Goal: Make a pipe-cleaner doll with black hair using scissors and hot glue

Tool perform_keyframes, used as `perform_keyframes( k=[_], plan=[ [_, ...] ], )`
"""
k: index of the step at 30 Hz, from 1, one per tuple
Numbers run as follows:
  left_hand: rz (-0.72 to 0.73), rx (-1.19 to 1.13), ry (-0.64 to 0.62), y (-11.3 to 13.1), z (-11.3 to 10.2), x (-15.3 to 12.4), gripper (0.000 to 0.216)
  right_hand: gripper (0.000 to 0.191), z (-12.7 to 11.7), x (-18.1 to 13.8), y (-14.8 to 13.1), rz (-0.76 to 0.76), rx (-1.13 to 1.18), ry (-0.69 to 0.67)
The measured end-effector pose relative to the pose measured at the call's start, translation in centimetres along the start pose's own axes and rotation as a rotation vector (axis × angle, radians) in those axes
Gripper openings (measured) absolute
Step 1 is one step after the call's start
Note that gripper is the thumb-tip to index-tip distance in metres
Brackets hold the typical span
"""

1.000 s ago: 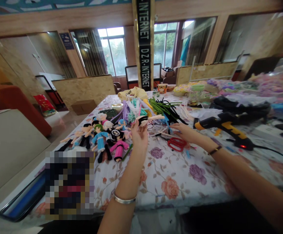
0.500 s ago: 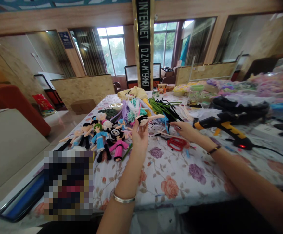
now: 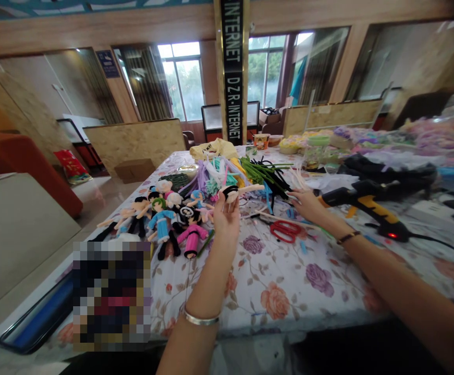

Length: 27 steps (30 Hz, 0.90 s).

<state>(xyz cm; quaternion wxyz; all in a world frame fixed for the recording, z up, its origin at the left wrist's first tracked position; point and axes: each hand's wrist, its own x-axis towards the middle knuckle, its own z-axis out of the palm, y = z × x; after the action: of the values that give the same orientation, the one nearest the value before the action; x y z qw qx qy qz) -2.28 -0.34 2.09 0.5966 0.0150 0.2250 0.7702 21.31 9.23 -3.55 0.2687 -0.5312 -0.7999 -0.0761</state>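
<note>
My left hand [image 3: 227,211] is closed around a small doll part made of pipe cleaners [image 3: 232,192], black on top with a peach stem sticking out to the right. My right hand [image 3: 307,205] reaches forward, its fingertips pinched at the near ends of black pipe cleaners [image 3: 279,188]. Green pipe cleaners [image 3: 264,171] lie beside these, with purple, white and teal ones [image 3: 215,174] to the left. Red-handled scissors [image 3: 285,230] rest below my right hand. Several finished pipe-cleaner dolls [image 3: 162,219] lie left of my left hand.
A black and yellow glue gun [image 3: 371,205] with a lit red light and a cord sits right of my right hand. A phone [image 3: 37,312] lies at the table's left edge, beside a blurred-out patch. Plastic bags and pastel materials [image 3: 402,138] fill the back right of the flowered tablecloth [image 3: 250,276].
My right hand has moved to the right and slightly forward, to the ends of the black pipe cleaners. My left hand keeps hold of the doll part, nearly still.
</note>
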Motion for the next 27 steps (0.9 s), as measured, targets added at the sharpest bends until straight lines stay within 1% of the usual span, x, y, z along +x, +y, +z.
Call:
perform_keyframes(
  k=[4,10,13,15,17,19,20,23,27],
  plan=[
    [0.002,0.002,-0.006,0.0,0.0,0.1,0.008,0.036,-0.5,0.2,-0.1,0.007,0.015,0.005],
    [-0.020,-0.020,-0.001,-0.1,-0.1,0.3,0.011,0.035,-2.2,0.6,-0.7,0.144,0.067,-0.006],
    [-0.035,-0.019,-0.003,-0.1,-0.2,0.4,0.012,0.035,-3.1,1.6,-0.5,0.163,0.069,-0.017],
    [-0.040,-0.016,0.003,-0.1,-0.2,0.4,0.013,0.037,-3.8,2.6,-0.2,0.167,0.055,-0.057],
    [-0.035,-0.013,0.015,-0.1,-0.2,0.4,0.013,0.033,-4.4,3.7,0.3,0.177,0.027,-0.090],
    [-0.021,-0.008,0.031,-0.1,-0.1,0.3,0.010,0.030,-4.9,4.7,0.8,0.177,-0.033,-0.156],
    [-0.015,-0.005,0.036,-0.1,0.0,0.2,0.008,0.029,-5.0,5.2,1.0,0.160,-0.093,-0.219],
    [-0.010,0.012,0.049,-0.1,0.0,0.1,0.006,0.023,-4.8,6.2,1.3,0.116,-0.192,-0.339],
    [-0.035,0.024,0.044,-0.1,0.0,0.2,0.009,0.015,-3.7,7.0,1.2,0.098,-0.211,-0.413]
  ],
)
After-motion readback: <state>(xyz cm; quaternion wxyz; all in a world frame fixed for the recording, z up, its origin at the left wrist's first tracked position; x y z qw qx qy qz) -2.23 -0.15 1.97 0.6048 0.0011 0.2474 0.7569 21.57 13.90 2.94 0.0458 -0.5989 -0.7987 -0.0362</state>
